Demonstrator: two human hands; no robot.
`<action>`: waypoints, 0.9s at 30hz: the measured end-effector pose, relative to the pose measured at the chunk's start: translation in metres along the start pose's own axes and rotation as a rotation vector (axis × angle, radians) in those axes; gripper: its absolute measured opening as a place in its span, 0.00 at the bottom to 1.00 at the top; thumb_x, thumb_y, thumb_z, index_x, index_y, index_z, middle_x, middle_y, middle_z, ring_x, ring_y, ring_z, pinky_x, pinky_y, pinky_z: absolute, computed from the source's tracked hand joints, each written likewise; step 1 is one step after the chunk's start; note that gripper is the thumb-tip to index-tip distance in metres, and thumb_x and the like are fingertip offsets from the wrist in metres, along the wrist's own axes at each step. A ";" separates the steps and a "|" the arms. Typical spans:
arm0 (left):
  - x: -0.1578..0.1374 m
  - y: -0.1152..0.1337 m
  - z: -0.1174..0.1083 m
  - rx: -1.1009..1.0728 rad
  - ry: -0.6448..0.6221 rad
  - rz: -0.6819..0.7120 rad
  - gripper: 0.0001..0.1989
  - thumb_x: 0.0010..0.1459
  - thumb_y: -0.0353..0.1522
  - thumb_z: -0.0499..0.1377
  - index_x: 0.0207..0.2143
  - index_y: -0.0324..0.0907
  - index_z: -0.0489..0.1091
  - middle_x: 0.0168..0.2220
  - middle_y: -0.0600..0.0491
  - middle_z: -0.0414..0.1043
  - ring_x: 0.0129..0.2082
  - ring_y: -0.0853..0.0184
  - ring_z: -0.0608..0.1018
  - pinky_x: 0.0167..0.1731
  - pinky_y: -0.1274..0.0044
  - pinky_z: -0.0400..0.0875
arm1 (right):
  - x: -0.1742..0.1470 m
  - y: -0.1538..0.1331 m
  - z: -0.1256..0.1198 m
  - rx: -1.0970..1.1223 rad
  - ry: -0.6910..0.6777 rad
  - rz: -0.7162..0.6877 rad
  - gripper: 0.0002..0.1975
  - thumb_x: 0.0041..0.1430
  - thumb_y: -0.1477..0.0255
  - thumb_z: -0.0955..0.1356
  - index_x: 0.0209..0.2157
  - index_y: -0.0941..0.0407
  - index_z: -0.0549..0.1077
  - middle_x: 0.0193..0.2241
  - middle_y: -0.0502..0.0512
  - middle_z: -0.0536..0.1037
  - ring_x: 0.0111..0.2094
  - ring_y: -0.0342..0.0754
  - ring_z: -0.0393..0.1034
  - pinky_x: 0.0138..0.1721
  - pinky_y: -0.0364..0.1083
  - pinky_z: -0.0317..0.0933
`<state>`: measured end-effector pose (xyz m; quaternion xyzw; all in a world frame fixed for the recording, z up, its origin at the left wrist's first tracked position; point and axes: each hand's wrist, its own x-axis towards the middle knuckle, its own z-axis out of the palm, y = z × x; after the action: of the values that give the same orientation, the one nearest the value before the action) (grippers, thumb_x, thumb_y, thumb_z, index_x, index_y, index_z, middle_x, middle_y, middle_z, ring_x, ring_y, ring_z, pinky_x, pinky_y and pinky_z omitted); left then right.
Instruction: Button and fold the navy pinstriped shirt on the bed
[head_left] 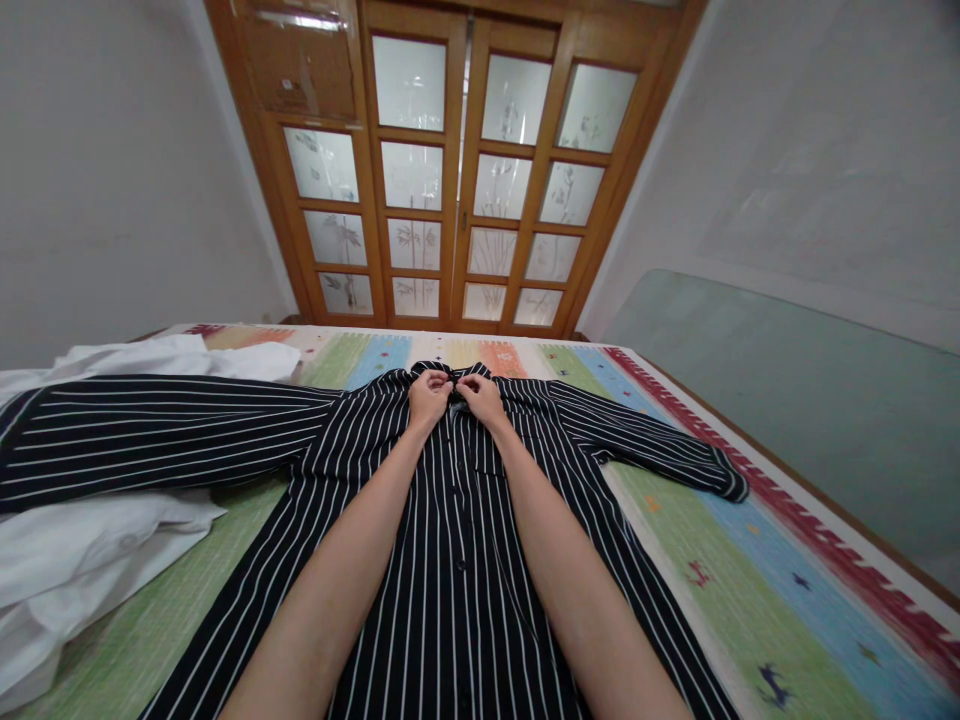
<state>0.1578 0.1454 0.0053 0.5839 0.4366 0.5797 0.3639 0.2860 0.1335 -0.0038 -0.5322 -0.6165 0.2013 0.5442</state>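
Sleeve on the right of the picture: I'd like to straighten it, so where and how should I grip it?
Probably by the cuff, pinched from the right: it is the outer end of the sleeve, lying on the patterned cover, away from the left hand and right hand, both near the collar.

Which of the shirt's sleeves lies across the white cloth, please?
The sleeve at picture left: white cloth shows on both sides of it; the other sleeve lies on the cover.

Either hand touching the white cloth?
No, the left hand and right hand are both at the collar of the striped shirt, apart from the white cloth.
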 end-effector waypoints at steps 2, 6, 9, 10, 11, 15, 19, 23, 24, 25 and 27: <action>0.001 -0.002 0.001 -0.024 0.001 -0.014 0.10 0.47 0.22 0.62 0.32 0.39 0.66 0.32 0.50 0.77 0.35 0.66 0.80 0.39 0.74 0.75 | -0.001 -0.001 0.000 0.003 0.002 -0.008 0.07 0.51 0.67 0.67 0.27 0.56 0.73 0.27 0.51 0.78 0.28 0.45 0.69 0.35 0.44 0.63; 0.001 -0.003 0.001 -0.059 0.005 -0.040 0.15 0.46 0.22 0.63 0.33 0.41 0.60 0.31 0.52 0.76 0.34 0.67 0.80 0.39 0.74 0.74 | -0.002 -0.003 0.000 0.000 0.014 -0.047 0.08 0.53 0.65 0.66 0.28 0.56 0.71 0.26 0.50 0.76 0.28 0.45 0.68 0.34 0.44 0.62; 0.000 -0.004 0.002 -0.075 0.004 -0.057 0.16 0.47 0.23 0.63 0.32 0.42 0.59 0.31 0.53 0.76 0.33 0.68 0.80 0.39 0.74 0.74 | -0.003 -0.004 0.000 -0.027 0.025 -0.065 0.08 0.55 0.65 0.65 0.27 0.55 0.69 0.25 0.50 0.74 0.28 0.45 0.67 0.34 0.44 0.62; 0.000 -0.004 0.002 -0.080 0.004 -0.063 0.16 0.47 0.23 0.63 0.32 0.42 0.58 0.31 0.53 0.76 0.33 0.68 0.80 0.39 0.74 0.74 | -0.003 -0.004 0.000 -0.037 0.029 -0.071 0.08 0.55 0.66 0.65 0.27 0.55 0.69 0.25 0.49 0.74 0.28 0.45 0.67 0.34 0.44 0.62; -0.001 -0.004 0.002 -0.084 0.004 -0.069 0.16 0.47 0.23 0.63 0.32 0.42 0.58 0.31 0.53 0.76 0.33 0.68 0.80 0.39 0.74 0.74 | -0.003 -0.004 0.000 -0.046 0.032 -0.075 0.08 0.55 0.66 0.64 0.27 0.55 0.69 0.25 0.50 0.74 0.28 0.45 0.67 0.35 0.44 0.62; 0.000 -0.006 0.002 -0.110 0.021 -0.105 0.18 0.48 0.22 0.63 0.36 0.42 0.57 0.31 0.52 0.76 0.32 0.68 0.80 0.39 0.74 0.74 | -0.003 -0.003 0.001 -0.051 0.033 -0.062 0.06 0.54 0.69 0.64 0.28 0.55 0.70 0.25 0.50 0.75 0.28 0.45 0.68 0.35 0.44 0.62; 0.003 -0.010 0.002 -0.128 0.064 -0.155 0.22 0.48 0.22 0.63 0.43 0.41 0.57 0.32 0.51 0.77 0.33 0.69 0.80 0.40 0.73 0.74 | -0.003 -0.002 0.002 -0.052 0.007 -0.036 0.06 0.50 0.71 0.67 0.31 0.56 0.74 0.24 0.49 0.75 0.26 0.45 0.68 0.33 0.44 0.63; 0.007 -0.014 0.002 -0.099 0.105 -0.201 0.22 0.45 0.24 0.66 0.43 0.38 0.63 0.33 0.50 0.77 0.32 0.67 0.80 0.39 0.73 0.74 | -0.003 -0.003 0.002 -0.064 0.003 -0.038 0.08 0.49 0.72 0.67 0.32 0.57 0.76 0.23 0.51 0.76 0.26 0.46 0.68 0.33 0.45 0.64; 0.008 -0.015 0.002 -0.083 0.110 -0.207 0.19 0.44 0.24 0.66 0.40 0.37 0.66 0.33 0.49 0.77 0.32 0.66 0.80 0.39 0.73 0.74 | -0.003 -0.003 0.001 -0.068 0.004 -0.038 0.08 0.49 0.72 0.67 0.32 0.58 0.77 0.23 0.51 0.76 0.25 0.45 0.68 0.33 0.45 0.64; 0.008 -0.015 0.002 -0.067 0.109 -0.210 0.16 0.44 0.25 0.67 0.37 0.37 0.68 0.32 0.49 0.77 0.32 0.65 0.80 0.39 0.72 0.74 | -0.003 -0.004 0.001 -0.071 0.005 -0.039 0.09 0.49 0.72 0.67 0.32 0.58 0.77 0.24 0.51 0.77 0.25 0.45 0.68 0.33 0.45 0.64; 0.008 -0.014 0.001 -0.039 0.090 -0.204 0.11 0.43 0.27 0.67 0.31 0.37 0.72 0.31 0.50 0.77 0.32 0.64 0.80 0.39 0.73 0.73 | -0.003 -0.004 0.001 -0.085 0.007 -0.043 0.09 0.49 0.73 0.67 0.33 0.58 0.78 0.25 0.51 0.78 0.26 0.45 0.69 0.33 0.44 0.64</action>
<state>0.1573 0.1579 -0.0049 0.5024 0.4983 0.5737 0.4124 0.2827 0.1297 -0.0024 -0.5422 -0.6339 0.1616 0.5273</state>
